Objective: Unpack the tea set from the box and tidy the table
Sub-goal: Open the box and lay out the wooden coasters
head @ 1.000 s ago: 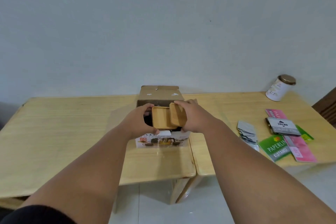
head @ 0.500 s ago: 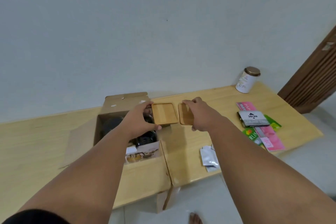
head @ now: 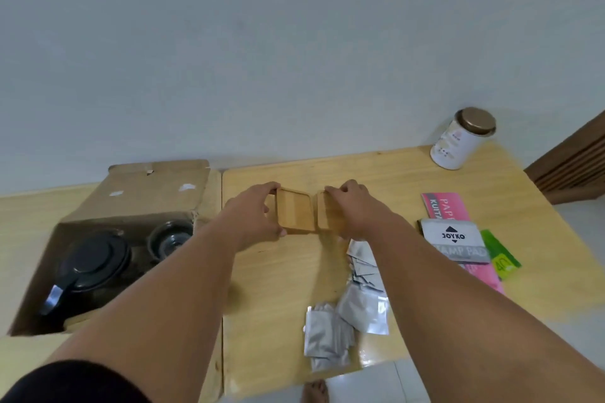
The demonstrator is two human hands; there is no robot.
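two trays, one in each hand

left hand (head: pixel 252 216) curls round the left tray (head: pixel 294 213), thumb at its near edge; right hand (head: pixel 357 209) grips the right tray (head: pixel 327 214) and partly hides it. the wooden trays are just beside each other, on or just over the table (head: pixel 278 288), right of the open box (head: pixel 140 196), which holds a black teapot (head: pixel 91 265) and a cup (head: pixel 170 237). a grey pack (head: pixel 453 240) reads "joyko" and "stamp pad"; a pink leaflet (head: pixel 443 204) shows "pap" and "kuita"; a green pack (head: pixel 499 255) shows "40". silver sachets (head: pixel 343 321) lie near.
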